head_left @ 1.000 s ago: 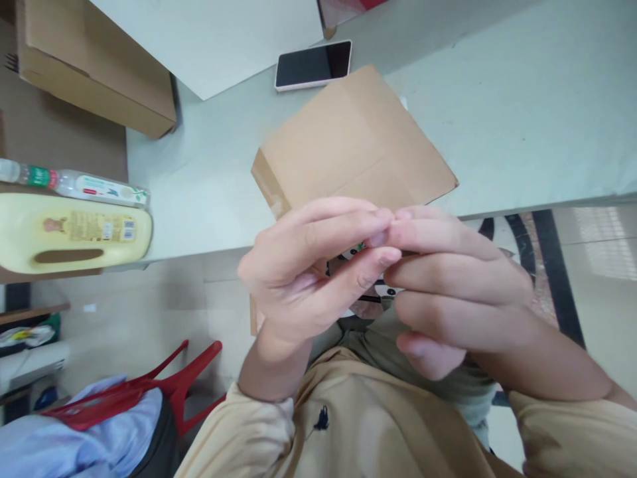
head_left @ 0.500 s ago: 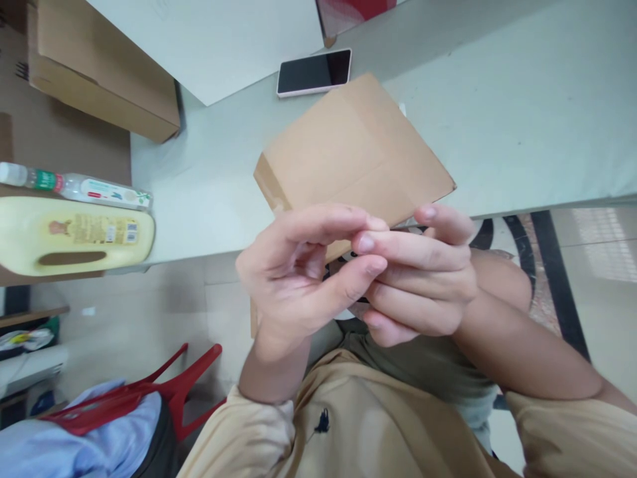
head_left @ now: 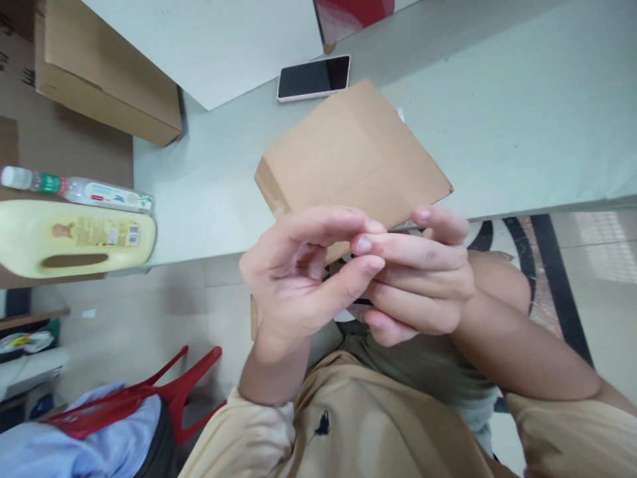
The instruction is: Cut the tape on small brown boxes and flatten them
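Observation:
My left hand is curled, its index fingertip and thumb closing on the fingertips of my right hand. The right hand's fingers are bent together, with one finger raised a little apart. Whatever the fingertips pinch, if anything, is too small or hidden to make out. Just beyond both hands a flat brown cardboard box lies tilted at the table's front edge, partly covered by my fingers.
A phone lies behind the box, beside a white panel. At left are a yellow jug, a plastic bottle and a cardboard carton on the pale table. Below stands a red chair with blue cloth.
Both hands keep the same pose, fingertips together. The view has shifted very slightly; nothing is plainly taken up or let go.

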The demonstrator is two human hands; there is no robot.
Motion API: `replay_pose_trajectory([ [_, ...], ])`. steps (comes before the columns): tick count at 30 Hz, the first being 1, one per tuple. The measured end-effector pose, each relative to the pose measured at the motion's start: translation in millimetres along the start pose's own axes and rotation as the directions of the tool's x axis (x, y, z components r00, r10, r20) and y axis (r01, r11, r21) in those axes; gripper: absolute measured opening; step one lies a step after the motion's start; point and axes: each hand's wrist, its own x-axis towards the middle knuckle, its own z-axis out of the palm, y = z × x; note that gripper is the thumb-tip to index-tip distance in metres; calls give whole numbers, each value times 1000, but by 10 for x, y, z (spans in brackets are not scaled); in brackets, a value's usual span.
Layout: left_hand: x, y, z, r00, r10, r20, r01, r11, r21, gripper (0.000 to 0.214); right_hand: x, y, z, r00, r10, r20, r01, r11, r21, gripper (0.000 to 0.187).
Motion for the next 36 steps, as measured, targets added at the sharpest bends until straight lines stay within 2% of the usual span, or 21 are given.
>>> replay_pose_trajectory([
  [2, -3, -11, -3, 1000, -3, 8, 3, 1000, 13, 28, 5, 25, 25, 999, -18, -46, 19, 999, 29, 28],
  [4, -6, -13, -4, 1000, -17, 13, 17, 1000, 20, 27, 0, 31, 31, 999, -14, -44, 16, 999, 43, 27],
  [10, 0, -20, 1, 1000, -23, 4, 23, 999, 36, 26, -17, 5, -43, 997, 31, 71, -31, 999, -8, 21],
  [13, 15, -39, 10, 999, 42, -3, -42, 999, 32, 27, -2, 18, -60, 996, 12, 84, -12, 1000, 10, 23],
  [17, 28, -38, 20, 997, 69, -27, -68, 997, 36, 26, 17, 31, -37, 999, -30, 38, 29, 999, 29, 25],
  [23, 24, -8, 25, 998, 37, -44, -37, 999, 7, 21, -11, -2, -13, 1000, 23, 11, -23, 999, 22, 30],
  [28, 44, -93, 4, 991, 127, -43, -128, 992, 1, 27, 11, -34, -38, 995, 91, 40, -90, 995, -35, 31],
  [33, 54, -111, -1, 989, 142, -30, -142, 990, 17, 26, 140, -37, -35, 998, -69, -17, 68, 997, -19, 33],
  [36, 46, -113, -15, 992, 121, -26, -120, 992, 26, 23, 188, -13, -50, 999, -40, 5, 40, 999, 12, 39],
])
